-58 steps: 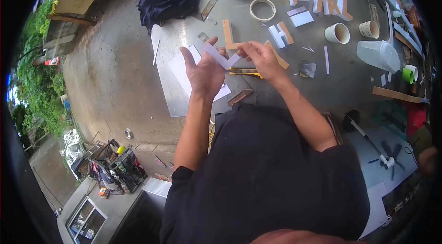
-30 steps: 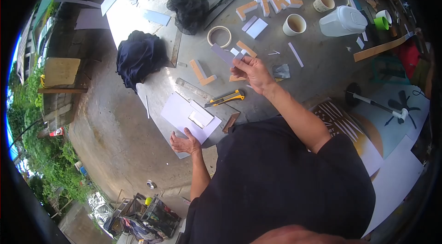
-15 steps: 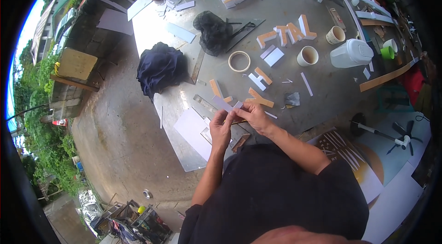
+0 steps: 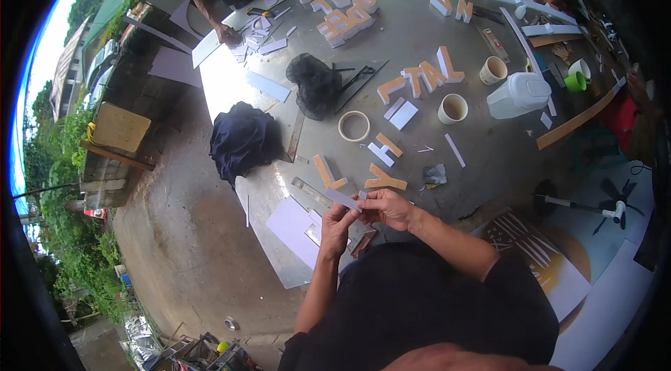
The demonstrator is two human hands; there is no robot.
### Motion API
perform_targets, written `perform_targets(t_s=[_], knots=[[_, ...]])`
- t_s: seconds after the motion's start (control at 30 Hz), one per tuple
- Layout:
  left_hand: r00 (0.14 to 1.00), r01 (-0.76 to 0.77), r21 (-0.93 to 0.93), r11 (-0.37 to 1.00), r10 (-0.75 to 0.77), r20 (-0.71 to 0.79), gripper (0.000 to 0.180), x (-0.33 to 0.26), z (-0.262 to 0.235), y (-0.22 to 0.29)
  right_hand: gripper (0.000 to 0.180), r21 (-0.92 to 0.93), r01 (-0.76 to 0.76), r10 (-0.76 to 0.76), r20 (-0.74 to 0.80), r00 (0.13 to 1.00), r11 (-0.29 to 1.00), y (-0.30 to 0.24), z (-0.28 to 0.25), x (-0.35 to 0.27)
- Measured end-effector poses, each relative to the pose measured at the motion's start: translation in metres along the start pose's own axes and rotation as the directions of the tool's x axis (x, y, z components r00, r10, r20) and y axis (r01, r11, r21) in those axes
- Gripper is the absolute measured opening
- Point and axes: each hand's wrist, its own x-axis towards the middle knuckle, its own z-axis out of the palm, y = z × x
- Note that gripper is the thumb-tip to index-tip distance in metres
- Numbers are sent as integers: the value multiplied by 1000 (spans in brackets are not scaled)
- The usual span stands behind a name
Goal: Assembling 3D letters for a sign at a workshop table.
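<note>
Over the near edge of the metal table, my two hands are close together, fingertips pinched. My left hand (image 4: 335, 230) grips the lower end of a thin white strip (image 4: 341, 198). My right hand (image 4: 390, 209) is pinched at the strip's end, where a small white piece (image 4: 363, 195) sticks up between the fingers. Whether the two pieces are joined is too small to tell. Just beyond lie an orange-faced letter L (image 4: 328, 172) and a letter Y (image 4: 386, 179), with a letter H (image 4: 385, 149) farther off. Beside my left hand is a white sheet (image 4: 288, 230).
A tape roll (image 4: 341, 126), black bag (image 4: 307, 81), dark cloth (image 4: 244, 141), paper cups (image 4: 453, 111) and a plastic jug (image 4: 516, 98) stand on the table (image 4: 412, 28). More letters (image 4: 419, 79) lie beyond. At far left, a co-worker's hand (image 4: 227, 34) rests by white scraps.
The view has tilted, so the table sits lower and more of the co-worker shows. My hands stay together at the strip; the right fingers have shifted slightly around the small piece.
</note>
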Motion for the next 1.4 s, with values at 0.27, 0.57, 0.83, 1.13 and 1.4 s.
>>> perform_targets(t_s=[0.27,0.57,0.83,1.13,1.4], knots=[[992,-93,95,991,100,-71,32,-8,-3,-4,23,-107,-27,28,9,1000,994,5,1,-2],[988,-52,-138,989,31,-150,41,-29,-15,-10,25,-469,21,-72,-91,993,883,7,0,-12],[969,-77,-223,972,20,-246,30,-49,-37,-31,23,-603,49,-195,-179,964,796,-2,-8,-16],[967,-61,-213,975,4,-256,29,-50,-35,-29,25,-743,168,-446,-192,874,648,-13,-22,-15],[968,-29,-179,983,-18,-252,30,-45,-32,-32,41,-956,-293,-917,-95,388,-25,-112,-58,44]])
